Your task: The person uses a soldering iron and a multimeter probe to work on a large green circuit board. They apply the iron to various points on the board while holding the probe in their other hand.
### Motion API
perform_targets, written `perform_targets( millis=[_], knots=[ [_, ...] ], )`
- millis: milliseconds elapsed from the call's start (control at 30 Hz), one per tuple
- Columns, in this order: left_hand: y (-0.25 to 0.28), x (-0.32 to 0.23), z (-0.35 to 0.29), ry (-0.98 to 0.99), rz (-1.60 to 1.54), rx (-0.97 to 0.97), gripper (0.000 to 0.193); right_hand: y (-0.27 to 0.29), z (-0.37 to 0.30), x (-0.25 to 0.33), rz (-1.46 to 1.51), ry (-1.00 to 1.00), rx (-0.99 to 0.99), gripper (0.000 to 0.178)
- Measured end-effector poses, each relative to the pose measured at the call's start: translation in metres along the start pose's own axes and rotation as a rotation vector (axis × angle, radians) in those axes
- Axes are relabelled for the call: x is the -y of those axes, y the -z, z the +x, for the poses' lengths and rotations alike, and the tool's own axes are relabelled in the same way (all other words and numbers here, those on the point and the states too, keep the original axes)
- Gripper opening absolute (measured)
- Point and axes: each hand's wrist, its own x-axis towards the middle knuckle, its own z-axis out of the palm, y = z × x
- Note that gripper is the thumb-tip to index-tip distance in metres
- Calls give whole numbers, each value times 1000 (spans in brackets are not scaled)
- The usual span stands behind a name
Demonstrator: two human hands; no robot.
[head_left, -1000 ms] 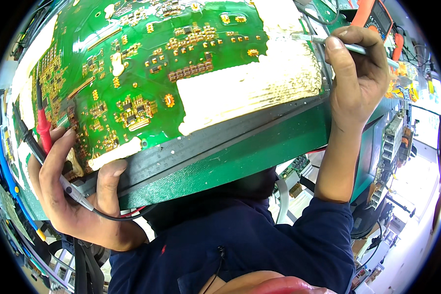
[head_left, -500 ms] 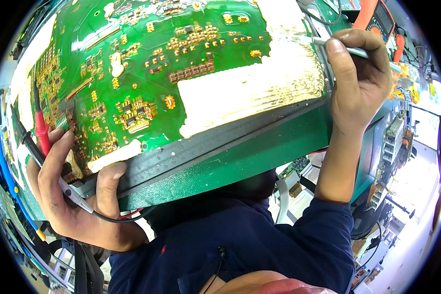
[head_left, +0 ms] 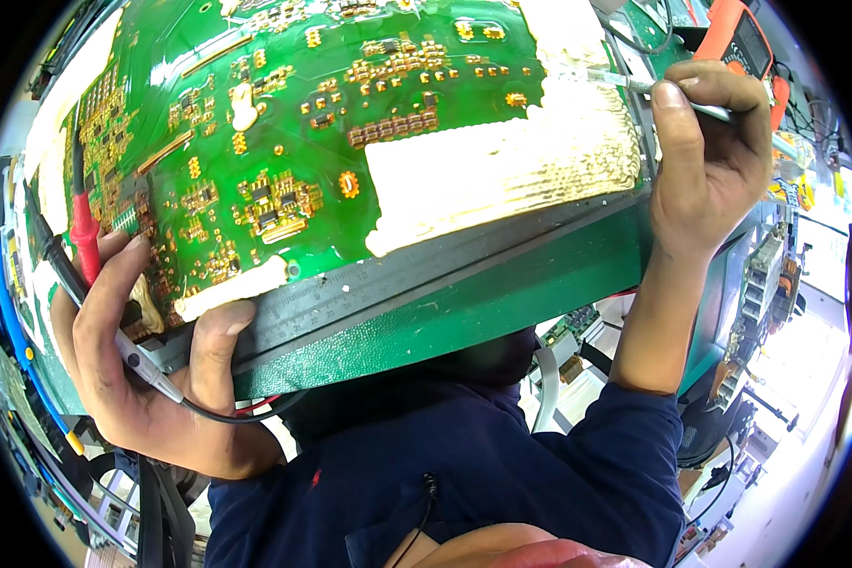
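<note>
On the tabletop (head_left: 483,303), the board (head_left: 322,248) seems stiff but fragile, perhaps slippery, best to take by its edges, while left fingers (head_left: 110,292) grasp the probes (head_left: 83,232) and right fingers (head_left: 680,137) pinch a thin tool (head_left: 636,85).

Green circuit board (head_left: 312,156), ridged white coating (head_left: 511,170)

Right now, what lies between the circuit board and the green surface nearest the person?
In the head view, a dark, ruler-marked strip with a few white specks on it lies between the circuit board and that green surface.
</note>
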Motion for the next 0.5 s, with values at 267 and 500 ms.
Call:
perform_targets(
  millis=[267,500],
  knots=[
    [-1,-1,1,-9,-7,-11,52,4,0,0,53,-134,23,13],
    [2,-2,1,0,14,2,51,1,1,0,61,-133,22,13]
  ],
)
